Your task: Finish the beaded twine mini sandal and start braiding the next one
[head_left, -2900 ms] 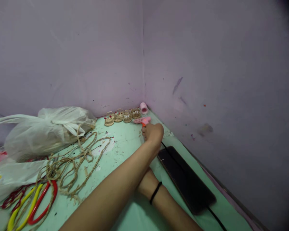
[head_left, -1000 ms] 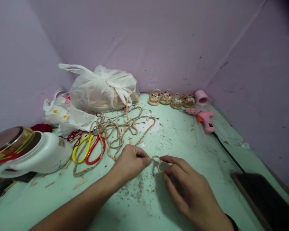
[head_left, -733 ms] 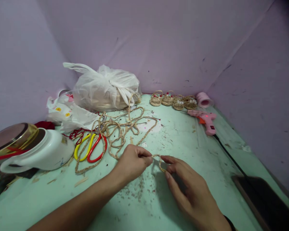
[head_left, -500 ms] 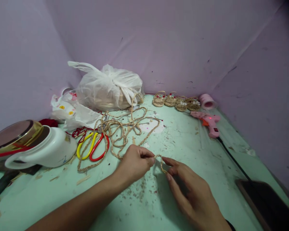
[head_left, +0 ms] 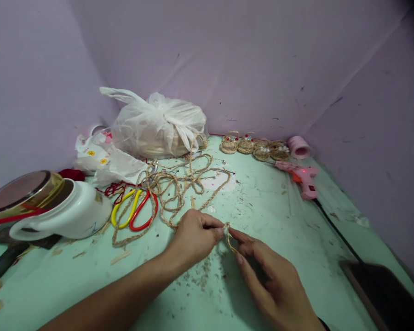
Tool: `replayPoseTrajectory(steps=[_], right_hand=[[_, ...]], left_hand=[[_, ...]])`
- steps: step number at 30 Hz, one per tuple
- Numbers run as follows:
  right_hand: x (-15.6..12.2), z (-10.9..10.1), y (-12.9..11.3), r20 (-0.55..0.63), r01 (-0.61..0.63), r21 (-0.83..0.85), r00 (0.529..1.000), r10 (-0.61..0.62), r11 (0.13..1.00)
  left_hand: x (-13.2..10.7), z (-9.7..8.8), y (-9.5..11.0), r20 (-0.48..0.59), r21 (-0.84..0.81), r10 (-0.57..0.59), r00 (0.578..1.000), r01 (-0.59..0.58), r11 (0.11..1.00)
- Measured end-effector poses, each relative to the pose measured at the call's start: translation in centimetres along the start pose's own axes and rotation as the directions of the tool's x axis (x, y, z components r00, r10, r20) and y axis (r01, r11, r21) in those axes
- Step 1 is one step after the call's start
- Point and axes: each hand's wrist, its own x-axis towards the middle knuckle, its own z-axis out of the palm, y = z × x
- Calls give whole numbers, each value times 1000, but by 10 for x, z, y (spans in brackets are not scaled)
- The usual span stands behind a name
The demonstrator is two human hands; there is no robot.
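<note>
My left hand pinches the end of a braided straw-coloured cord between thumb and fingertips. On its other side, my right hand has the cord's lower stretch at its thumb and fingers, with the index fingertip near the small bend at the top. The long braided cord lies in loose loops beyond my left hand. One loop of it crosses the scissors, which have one yellow and one red handle.
At left stand a white jug and a lidded amber container. A tied plastic bag sits at the back. Several small woven pieces, a pink spool and a pink glue gun with a black cord lie right. A dark tray is near right.
The bend of cord between my fingertips has become tighter, and my right index finger has come closer to my left fingertips. The view has shifted slightly.
</note>
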Motion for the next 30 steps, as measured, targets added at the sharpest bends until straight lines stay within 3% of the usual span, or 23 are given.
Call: replayPoseTrajectory(steps=[6,19,30], right_hand=[[1,2,0,-22,48,-10,999,-48,999],[0,7,0,-89,105,-29,990,-107,994],[-1,14,-4,-175,72,-141,980,-97,987]], left_hand=[[0,-1,-7,52,24,29,998,-30,999],[-1,0,-3,58,-16,25,998,-24,1000],[-4,3,10,152,-184,10,988,19,983]])
